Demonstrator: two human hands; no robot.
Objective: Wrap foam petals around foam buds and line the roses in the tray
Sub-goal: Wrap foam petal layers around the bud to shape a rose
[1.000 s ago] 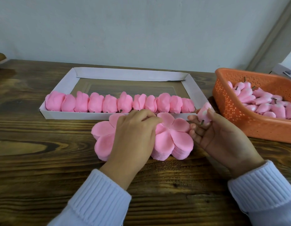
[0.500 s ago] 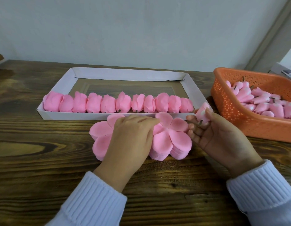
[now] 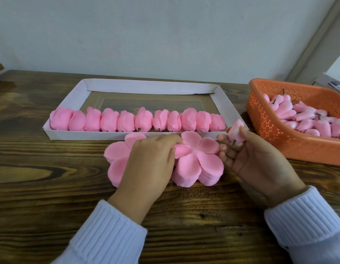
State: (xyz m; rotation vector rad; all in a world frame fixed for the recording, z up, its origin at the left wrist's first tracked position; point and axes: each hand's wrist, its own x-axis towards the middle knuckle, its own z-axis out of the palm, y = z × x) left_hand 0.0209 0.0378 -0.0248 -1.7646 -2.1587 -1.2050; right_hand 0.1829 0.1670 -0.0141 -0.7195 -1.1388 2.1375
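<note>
Seems partly done: one row of roses [image 3: 138,121] lined along the near wall of the tray [image 3: 64,103], centre frame. Plenty of buds [image 3: 308,121] heaped in the orange basket [image 3: 298,149], right edge. Pinching at the petal stacks [image 3: 199,162] with left hand [image 3: 150,159]; clamping one bud [image 3: 235,132] in right hand [image 3: 256,155], beside the tray's right corner.

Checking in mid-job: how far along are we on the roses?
Done: one row of roses fills the tray's near side. In hand: right hand holds a bud; left hand pinches at the petal stack. Left: the basket holds many bare buds, and the tray's back is unfilled.
</note>
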